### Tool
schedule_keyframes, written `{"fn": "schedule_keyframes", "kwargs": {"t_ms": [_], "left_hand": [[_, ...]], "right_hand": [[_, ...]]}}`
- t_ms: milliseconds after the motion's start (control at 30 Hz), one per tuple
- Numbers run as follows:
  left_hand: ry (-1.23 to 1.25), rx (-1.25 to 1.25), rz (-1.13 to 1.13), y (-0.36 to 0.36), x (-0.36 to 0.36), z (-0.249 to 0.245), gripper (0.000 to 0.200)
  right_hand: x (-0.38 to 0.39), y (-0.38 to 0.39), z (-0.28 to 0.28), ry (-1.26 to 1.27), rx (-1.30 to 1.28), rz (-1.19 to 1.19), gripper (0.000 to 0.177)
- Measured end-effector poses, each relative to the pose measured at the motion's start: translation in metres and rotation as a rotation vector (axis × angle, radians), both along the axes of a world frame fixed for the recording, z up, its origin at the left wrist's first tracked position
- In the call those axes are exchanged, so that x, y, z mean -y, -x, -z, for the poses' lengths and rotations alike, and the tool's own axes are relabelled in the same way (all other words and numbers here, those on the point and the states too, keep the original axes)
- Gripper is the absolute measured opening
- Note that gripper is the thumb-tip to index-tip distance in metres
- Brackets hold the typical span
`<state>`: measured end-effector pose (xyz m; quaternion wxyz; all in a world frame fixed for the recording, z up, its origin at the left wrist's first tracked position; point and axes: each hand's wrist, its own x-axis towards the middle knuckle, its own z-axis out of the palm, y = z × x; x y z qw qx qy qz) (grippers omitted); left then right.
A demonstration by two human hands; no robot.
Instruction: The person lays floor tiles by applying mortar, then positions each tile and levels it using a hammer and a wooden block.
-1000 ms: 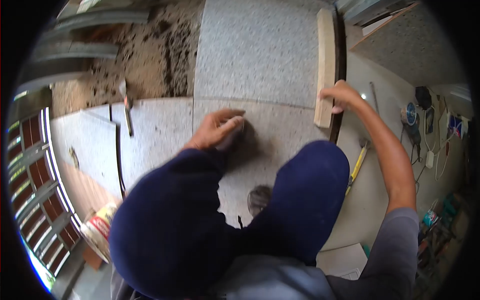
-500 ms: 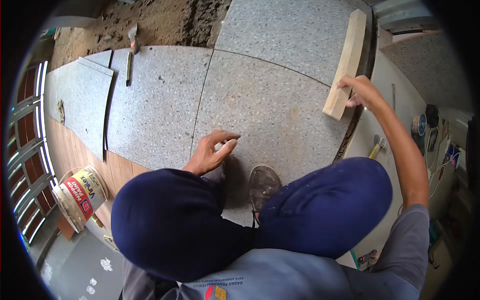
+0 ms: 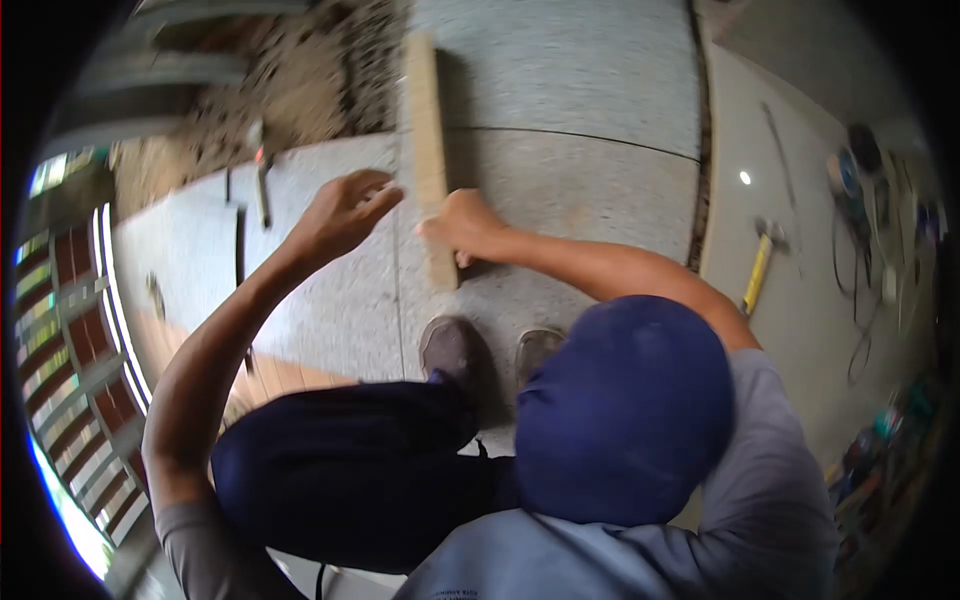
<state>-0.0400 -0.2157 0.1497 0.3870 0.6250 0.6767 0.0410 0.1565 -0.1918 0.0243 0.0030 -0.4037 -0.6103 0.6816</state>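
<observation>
A long pale wooden block (image 3: 428, 140) stands out over the speckled grey tiles (image 3: 560, 180), running away from me near the seam between two of them. My right hand (image 3: 467, 228) grips it near its closer end, fingers wrapped round it. Left of the block, my left hand (image 3: 350, 210) hangs above the tile with thumb and fingers apart and nothing between them. It does not touch the block. The picture is blurred by motion around both hands.
Bare soil (image 3: 290, 85) lies beyond the tiles, with a trowel-like tool (image 3: 262, 185) at its edge. A yellow-handled hammer (image 3: 760, 265) rests on the pale floor at right, near tools and cords (image 3: 845, 190). A slatted gate (image 3: 95, 350) stands at left. My shoes (image 3: 450, 345) are close by.
My right hand has carried the wooden block leftward from the tiles' right edge. My left hand has moved forward and left. The view has shifted, and the paint bucket no longer shows.
</observation>
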Motion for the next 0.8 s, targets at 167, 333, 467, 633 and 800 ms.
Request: {"fn": "schedule_keyframes", "kwargs": {"t_ms": [167, 333, 467, 633, 800], "left_hand": [[0.084, -0.194, -0.068, -0.017, -0.03, 0.057, 0.095], [0.193, -0.052, -0.261, -0.049, -0.031, 0.085, 0.099], [0.037, -0.12, -0.337, -0.049, -0.028, 0.114, 0.08], [0.012, -0.215, -0.394, -0.053, -0.025, 0.135, 0.062], [-0.078, -0.445, -0.364, -0.056, -0.035, 0.119, 0.054]], "right_hand": [[-0.021, -0.082, -0.023, -0.589, 0.071, 0.261, 0.042], [-0.051, -0.328, -0.038, -1.272, 0.673, 0.552, 0.017], [0.005, -0.622, 0.008, -1.01, 1.155, 0.907, 0.04], [0.132, -0.714, 0.068, -0.714, 1.501, 0.979, 0.061], [0.183, -0.728, 0.134, -0.954, 1.597, 0.908, 0.071]]}}
